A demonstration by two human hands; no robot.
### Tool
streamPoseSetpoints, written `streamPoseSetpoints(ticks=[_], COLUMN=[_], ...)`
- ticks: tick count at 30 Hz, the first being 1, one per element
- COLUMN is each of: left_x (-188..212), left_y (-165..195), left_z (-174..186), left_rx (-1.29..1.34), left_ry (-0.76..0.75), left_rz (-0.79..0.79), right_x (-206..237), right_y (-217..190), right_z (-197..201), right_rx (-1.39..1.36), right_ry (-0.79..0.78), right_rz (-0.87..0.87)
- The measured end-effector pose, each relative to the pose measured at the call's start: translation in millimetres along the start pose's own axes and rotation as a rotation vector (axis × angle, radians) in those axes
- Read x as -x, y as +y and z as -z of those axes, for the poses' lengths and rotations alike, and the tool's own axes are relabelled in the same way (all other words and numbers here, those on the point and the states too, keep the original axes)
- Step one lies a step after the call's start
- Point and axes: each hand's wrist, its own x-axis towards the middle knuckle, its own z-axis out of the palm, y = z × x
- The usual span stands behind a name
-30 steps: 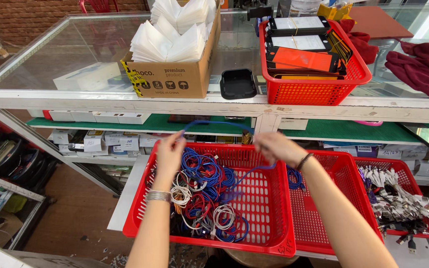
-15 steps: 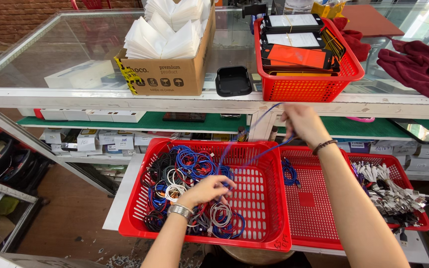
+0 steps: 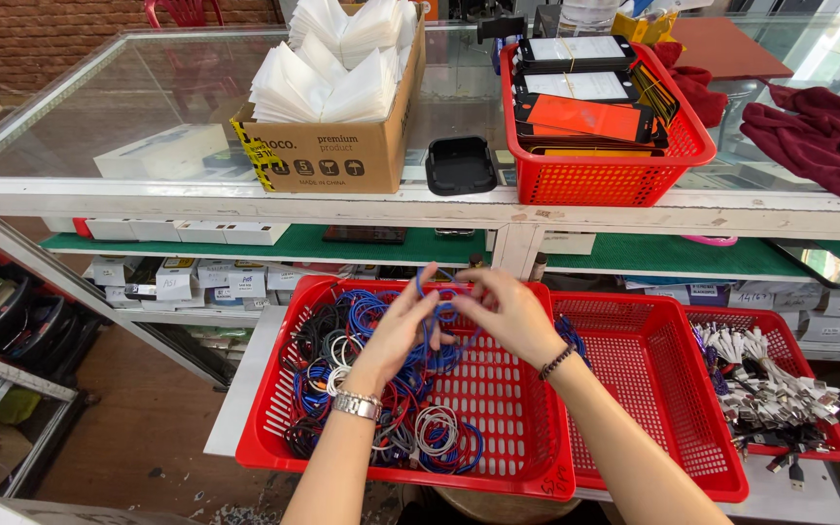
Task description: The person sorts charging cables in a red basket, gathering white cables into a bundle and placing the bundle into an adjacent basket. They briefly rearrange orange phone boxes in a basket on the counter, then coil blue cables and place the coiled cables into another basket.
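Both my hands meet above a red plastic basket and hold one blue cable between them, its loop standing up between the fingers. My left hand, with a metal watch on the wrist, pinches the cable from the left. My right hand, with a dark bead bracelet, grips it from the right. Under them lies a heap of coiled cables in blue, red, black and white, filling the basket's left half.
A second red basket sits to the right, mostly bare, then a third with white cables. On the glass counter above stand a cardboard box of white sleeves, a black tray, a red basket of flat boxes and a dark red cloth.
My left hand rose out of the cable heap and my right hand came down from near the counter edge; both now hold the blue cable together over the basket.
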Motion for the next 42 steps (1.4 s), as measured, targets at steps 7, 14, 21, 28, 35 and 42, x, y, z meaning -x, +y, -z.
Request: streamPoseSetpoints(ticks=[7,14,21,28,35,42], left_x=[14,34,24,13,10,25], left_y=[-44,-38,-21,-41,-42,-27], left_z=[32,-19,-24,-5,5,-9], left_rx=[-0.587,-1.18,-0.118,0.153,0.175,-0.75], left_ry=[0.34,0.468,0.171,0.272,0.478,0.385], left_rz=[0.174,-0.617,-0.019,-0.047,0.164,-0.663], right_x=[-8,-21,-20,13,19,-14], right_y=[54,43,34,39,36,9], right_z=[-13,-10,-12,-29,-23,16], right_rx=[-0.259,0.017,-0.509,-0.843,-0.522,0.291], right_ry=[-0.149,-0.162,-0.128,-0.362,-0.211,-0.48], right_rz=[-0.2,-0.23,-0.334,-0.431,-0.323,0.283])
